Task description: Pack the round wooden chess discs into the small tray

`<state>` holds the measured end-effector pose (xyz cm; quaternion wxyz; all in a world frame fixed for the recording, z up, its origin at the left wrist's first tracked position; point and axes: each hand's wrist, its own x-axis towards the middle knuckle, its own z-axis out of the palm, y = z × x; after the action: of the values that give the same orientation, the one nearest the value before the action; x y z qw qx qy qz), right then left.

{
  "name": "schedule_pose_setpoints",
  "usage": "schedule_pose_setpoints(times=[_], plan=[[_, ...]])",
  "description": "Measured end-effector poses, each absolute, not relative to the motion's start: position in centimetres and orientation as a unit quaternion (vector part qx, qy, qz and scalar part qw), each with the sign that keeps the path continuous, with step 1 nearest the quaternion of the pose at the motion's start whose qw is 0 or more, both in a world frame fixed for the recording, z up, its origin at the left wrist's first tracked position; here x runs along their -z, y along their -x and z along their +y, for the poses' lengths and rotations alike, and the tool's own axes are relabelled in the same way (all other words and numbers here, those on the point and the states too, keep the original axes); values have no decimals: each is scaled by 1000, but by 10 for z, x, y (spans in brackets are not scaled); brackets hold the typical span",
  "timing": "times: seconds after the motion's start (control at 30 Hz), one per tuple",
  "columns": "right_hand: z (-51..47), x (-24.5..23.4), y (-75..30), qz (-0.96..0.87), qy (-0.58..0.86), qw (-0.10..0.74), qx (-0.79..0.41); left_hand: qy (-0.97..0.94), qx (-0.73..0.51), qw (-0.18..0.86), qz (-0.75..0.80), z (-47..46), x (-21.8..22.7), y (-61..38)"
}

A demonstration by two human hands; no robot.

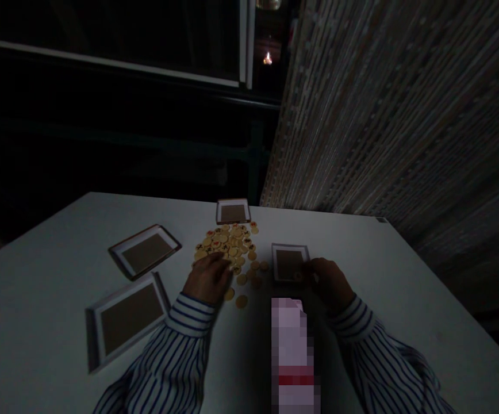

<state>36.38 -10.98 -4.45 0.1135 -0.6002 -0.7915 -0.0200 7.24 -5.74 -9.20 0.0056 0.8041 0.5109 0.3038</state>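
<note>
1. Curling at six o'clock of the disc pile (234,241), the left hand (208,279) had an unclear grip.
2. The right hand (329,282) bent at four o'clock, grip also unclear.
3. One disc (298,276) showed at the tray (287,260); most were left piled.

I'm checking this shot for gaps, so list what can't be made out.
All in the head view:
- Marks on many discs: too small, dim.
- Discs beneath the left hand: hidden by it.
- Right hand: grip too dark.
- Pink object: pixel blocks cover it, bottom edge cuts it.
</note>
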Motion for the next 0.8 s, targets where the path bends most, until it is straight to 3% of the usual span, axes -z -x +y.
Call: schedule_pose_setpoints(times=[0.23, 0.5, 0.8], plan=[[-89, 32, -325, -852, 518, 69, 16, -831, -255, -18, 495, -53, 112, -70], [-69, 25, -274, -848, 526, -59, -17, -830, -257, -31, 494, -48, 125, -69], [-48, 46, -250, -863, 496, -80, -62, -829, -264, -34, 491, -49, 129, -74]])
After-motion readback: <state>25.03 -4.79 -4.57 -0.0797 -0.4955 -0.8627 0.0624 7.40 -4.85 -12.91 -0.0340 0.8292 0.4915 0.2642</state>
